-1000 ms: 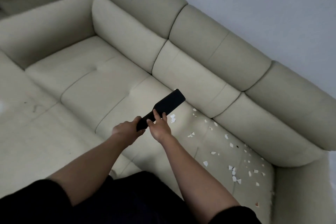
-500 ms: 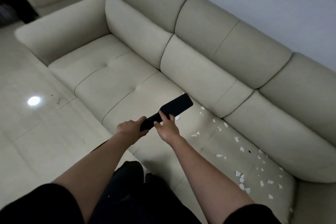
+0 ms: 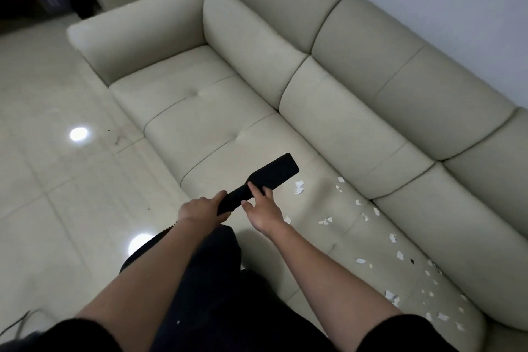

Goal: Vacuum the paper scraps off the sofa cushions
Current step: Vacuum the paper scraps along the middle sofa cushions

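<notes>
Paper scraps [image 3: 299,187], small, white and torn, lie on the sofa seat cushion [image 3: 200,123], starting just right of the vacuum nozzle [image 3: 271,173] and trailing away from it to the right. They look feather-light and likely to flutter. The flat black nozzle seems rigid and light, and is best held by its narrow neck. The left hand [image 3: 201,208] wraps that neck. The right hand [image 3: 264,213] pinches it with its fingers [image 3: 253,187], nearer the nozzle's head.
</notes>
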